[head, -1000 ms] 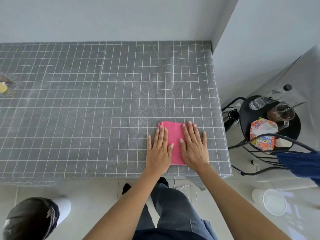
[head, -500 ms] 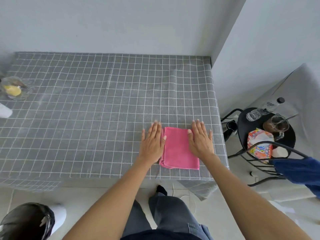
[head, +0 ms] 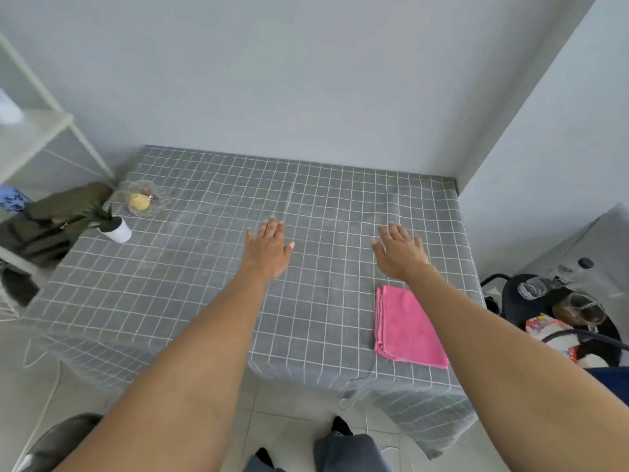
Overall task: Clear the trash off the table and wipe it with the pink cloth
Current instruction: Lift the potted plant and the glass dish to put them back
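Now both hands are stretched forward over the table (head: 190,287), which is covered with a grey cloth with a white grid. The left hand (head: 267,248) is over the middle of the table, palm down, its fingers straight and slightly spread, and it holds nothing. The right hand (head: 398,250) is further to the right, also palm down with straight, relaxed fingers, and it also holds nothing. I cannot tell if the palms touch the tablecloth or only hover just above it.

The pink cloth (head: 406,330) lies folded and flat near the right near corner of the table, close to the near edge. It is nearer than the right hand and does not touch it; the right forearm passes over its right side and hides a part of it. The left hand is well apart from the cloth.

At the far left corner of the table there is a clear glass dish (head: 143,199) with something yellow in it, and just beside it, a little nearer, a small plant in a white pot (head: 114,228). Left of the table stands a white shelf (head: 41,137) with dark green fabric (head: 58,216) lying on it.

On the right of the table there is a black round chair (head: 524,294), and on it are a clear glass (head: 531,287), a glass mug with a brown drink (head: 583,310) and a colourful wrapper (head: 544,327).
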A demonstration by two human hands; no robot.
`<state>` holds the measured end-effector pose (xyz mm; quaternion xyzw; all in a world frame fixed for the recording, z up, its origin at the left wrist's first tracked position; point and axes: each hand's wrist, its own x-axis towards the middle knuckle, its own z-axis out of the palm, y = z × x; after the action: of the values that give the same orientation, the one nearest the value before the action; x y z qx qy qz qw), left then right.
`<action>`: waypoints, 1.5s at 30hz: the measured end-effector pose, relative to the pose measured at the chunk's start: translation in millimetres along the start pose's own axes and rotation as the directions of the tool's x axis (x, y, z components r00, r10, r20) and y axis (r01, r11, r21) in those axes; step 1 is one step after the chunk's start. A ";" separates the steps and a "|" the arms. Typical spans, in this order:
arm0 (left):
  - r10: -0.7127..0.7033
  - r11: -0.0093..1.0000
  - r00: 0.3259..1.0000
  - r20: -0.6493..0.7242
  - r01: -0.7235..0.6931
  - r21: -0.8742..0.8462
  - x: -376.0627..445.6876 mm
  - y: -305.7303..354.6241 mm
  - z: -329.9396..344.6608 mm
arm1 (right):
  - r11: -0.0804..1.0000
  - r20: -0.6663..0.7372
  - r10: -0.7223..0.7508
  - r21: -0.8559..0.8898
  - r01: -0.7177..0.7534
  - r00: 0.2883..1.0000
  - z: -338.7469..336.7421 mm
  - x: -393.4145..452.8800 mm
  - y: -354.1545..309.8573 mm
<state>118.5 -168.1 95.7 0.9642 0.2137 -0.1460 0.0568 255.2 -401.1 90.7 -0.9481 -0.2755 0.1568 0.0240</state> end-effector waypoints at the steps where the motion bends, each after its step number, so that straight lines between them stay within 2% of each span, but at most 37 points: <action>1: -0.008 1.000 1.000 -0.012 0.008 -0.001 -5.7 -14.9 -6.3 | 1.000 -0.004 -0.025 -0.010 0.025 1.000 -4.3 0.0 -19.4; 10: -0.133 0.991 0.988 -0.073 0.132 -0.024 -55.2 -147.7 -38.0 | 0.979 -0.046 -0.203 -0.011 0.203 0.978 -24.4 4.6 -188.1; 14: -0.218 0.975 0.974 -0.054 0.216 -0.041 -78.7 -202.0 -26.7 | 0.955 -0.044 -0.297 -0.027 0.296 0.954 -19.9 8.7 -250.2; 19: -0.311 0.946 0.950 -0.017 0.308 -0.100 -94.9 -250.3 -3.8 | 0.925 0.023 -0.376 -0.053 0.377 0.926 -5.2 27.0 -307.3; 30: -0.472 0.865 0.879 0.064 0.476 -0.161 -57.2 -312.2 24.4 | 0.854 0.145 -0.496 -0.093 0.511 0.856 26.6 121.8 -389.3; 38: -0.523 0.812 0.846 0.104 0.531 -0.242 -16.5 -330.4 39.0 | 0.835 0.180 -0.538 -0.022 0.550 0.823 42.7 181.0 -426.6; 45: -0.587 0.689 0.803 0.105 0.563 -0.456 14.9 -354.6 58.5 | 0.849 0.146 -0.529 0.082 0.522 0.836 60.3 224.0 -452.3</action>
<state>-35.6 147.6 18.8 0.8088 0.5347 -0.0768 0.2324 182.6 98.3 29.4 -0.8195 -0.5228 0.2263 0.0618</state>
